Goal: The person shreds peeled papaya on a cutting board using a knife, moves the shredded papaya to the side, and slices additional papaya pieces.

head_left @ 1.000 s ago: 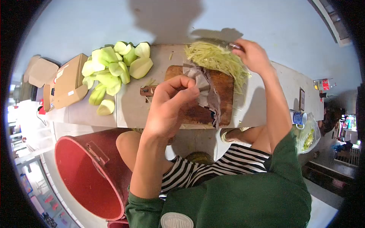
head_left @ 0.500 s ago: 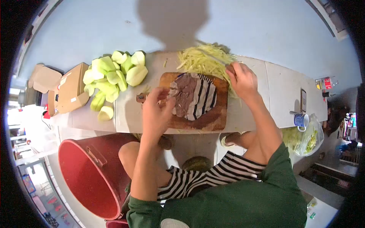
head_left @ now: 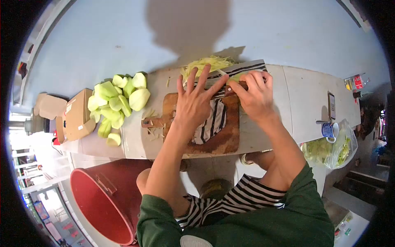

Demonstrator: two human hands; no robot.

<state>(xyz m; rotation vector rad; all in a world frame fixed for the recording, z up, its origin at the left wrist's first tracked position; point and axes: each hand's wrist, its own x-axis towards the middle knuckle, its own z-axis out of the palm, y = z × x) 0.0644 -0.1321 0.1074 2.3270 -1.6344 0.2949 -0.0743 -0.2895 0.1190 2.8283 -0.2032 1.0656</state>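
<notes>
My right hand point(head_left: 256, 92) is closed round the brown handle of a knife point(head_left: 230, 89). Its broad, shiny blade lies tilted beyond the fingers, with dark stripes showing across it. My left hand point(head_left: 193, 101) is open, fingers spread and pointing away from me, its fingertips close to the blade. Underneath it, partly hidden, a black-and-white striped cloth point(head_left: 212, 125) lies on the wooden cutting board point(head_left: 222, 144). A pile of pale green shreds point(head_left: 205, 64) sits at the board's far side, partly behind the blade and fingers.
Peeled green pieces point(head_left: 109, 90) are heaped at the left beside a cardboard box point(head_left: 80, 109). A red bin point(head_left: 103, 197) stands below the table edge. A phone point(head_left: 331, 105), a mug point(head_left: 329, 130), a plastic bag of shreds point(head_left: 339, 150) and a bottle point(head_left: 356, 82) are at the right.
My left hand has moved up and right from the board's left side, its fingers spreading out. The knife, edge-on before, has turned to show its broad blade near the left fingertips.
</notes>
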